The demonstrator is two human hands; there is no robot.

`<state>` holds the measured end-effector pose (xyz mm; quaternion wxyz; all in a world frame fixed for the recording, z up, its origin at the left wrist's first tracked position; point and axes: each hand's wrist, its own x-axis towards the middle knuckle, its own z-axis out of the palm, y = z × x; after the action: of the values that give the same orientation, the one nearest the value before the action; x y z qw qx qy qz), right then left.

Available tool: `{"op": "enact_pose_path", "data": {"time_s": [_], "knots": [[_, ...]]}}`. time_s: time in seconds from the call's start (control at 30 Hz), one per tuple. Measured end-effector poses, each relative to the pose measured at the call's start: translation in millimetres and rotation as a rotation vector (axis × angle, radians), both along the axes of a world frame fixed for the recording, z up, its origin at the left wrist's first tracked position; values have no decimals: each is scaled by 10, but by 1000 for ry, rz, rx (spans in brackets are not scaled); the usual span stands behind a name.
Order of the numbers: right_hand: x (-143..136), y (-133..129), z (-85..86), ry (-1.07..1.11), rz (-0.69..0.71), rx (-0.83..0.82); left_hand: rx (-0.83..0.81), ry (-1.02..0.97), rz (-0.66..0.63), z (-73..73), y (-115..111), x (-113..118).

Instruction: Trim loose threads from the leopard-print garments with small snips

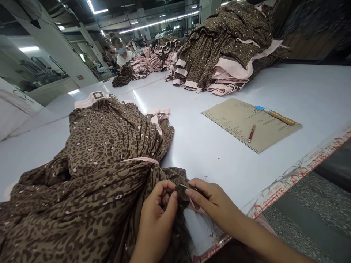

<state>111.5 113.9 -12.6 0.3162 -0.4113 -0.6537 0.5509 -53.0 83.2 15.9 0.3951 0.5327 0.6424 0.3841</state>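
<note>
Near the table's front edge, my left hand pinches a gathered bit of the brown leopard-print fabric. Just to its right, my right hand is closed, with a thin, pale, pointed thing between thumb and forefinger, its tip touching the fabric; what it is cannot be made out. The fabric lies in a large heap across the left of the table, with a pink strip across it and pink edging at its far end. A small piece of pink cloth shows beneath my right hand.
On the white table lie a card with writing, a red pen and a wooden-handled tool with a blue piece. A tall leopard-print pile stands behind. A person is at the far side. Tape covers the front edge.
</note>
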Motion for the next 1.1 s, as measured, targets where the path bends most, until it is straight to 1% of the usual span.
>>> {"op": "enact_pose_path", "data": {"time_s": [0.1,0.17,0.33,0.4,0.5,0.6,0.67,0.73,0.8,0.87,0.97,1.03,1.1], "knots": [[-45,16,4,-20,-8,16,-41,-95,-13,4,14,-12],[-45,25,-6,-9,-14,4,-66,-159,2,9,22,-14],[24,40,-60,16,-119,-8,-88,-273,69,-9,25,-33],[44,48,-95,-25,-187,1,-96,-307,70,-25,23,-46],[58,85,-182,-147,-297,-7,-90,-317,81,-33,25,-54],[70,178,-292,-233,-338,-17,-94,-295,87,-24,25,-45],[72,252,-332,-259,-314,-1,-92,-254,81,-23,20,-37],[58,301,-306,-244,-256,15,-67,-168,73,-29,16,-24],[17,300,-201,-179,-182,28,-20,-45,52,-39,19,-6],[-45,253,-40,-89,-100,46,29,98,10,-42,31,12],[-117,191,172,-10,10,82,34,278,-77,-24,52,17],[-104,222,207,3,11,95,17,341,-99,-4,59,3],[-35,318,138,-12,-81,95,29,363,-83,12,57,-16]]}}
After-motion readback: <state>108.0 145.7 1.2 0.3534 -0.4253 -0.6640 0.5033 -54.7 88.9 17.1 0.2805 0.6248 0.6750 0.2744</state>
